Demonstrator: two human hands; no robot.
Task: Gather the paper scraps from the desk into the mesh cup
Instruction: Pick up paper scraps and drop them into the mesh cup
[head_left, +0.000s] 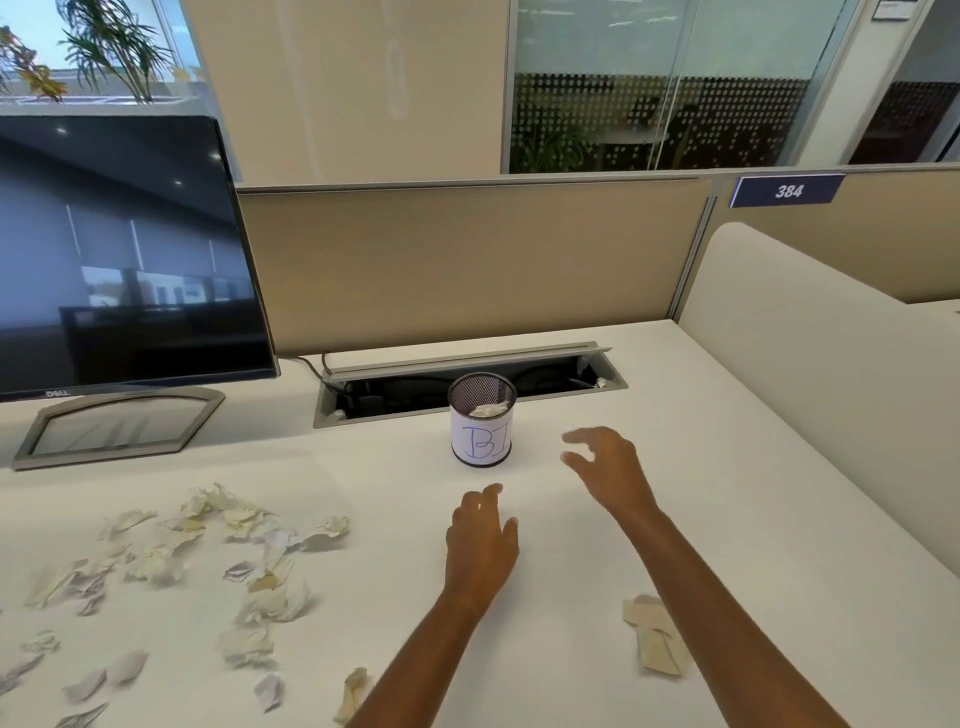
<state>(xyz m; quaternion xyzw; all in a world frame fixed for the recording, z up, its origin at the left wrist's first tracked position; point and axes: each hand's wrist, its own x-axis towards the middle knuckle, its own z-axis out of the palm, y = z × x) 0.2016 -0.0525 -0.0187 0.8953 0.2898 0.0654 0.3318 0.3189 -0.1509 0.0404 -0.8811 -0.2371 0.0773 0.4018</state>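
A black mesh cup (482, 420) with a white paper label stands upright at mid-desk, crumpled white paper showing inside its rim. Many crumpled paper scraps (208, 551) lie scattered over the left part of the white desk (727, 493). Folded beige scraps (655, 636) lie at the front right, beside my right forearm. My left hand (480, 540) hovers just in front of the cup, fingers relaxed, holding nothing. My right hand (605, 460) is to the right of the cup, fingers spread and loosely curved, empty.
A dark monitor (119, 254) on a grey stand (119, 426) fills the back left. Behind the cup an open cable tray (467, 382) is sunk into the desk. Beige partitions close the back and the right side.
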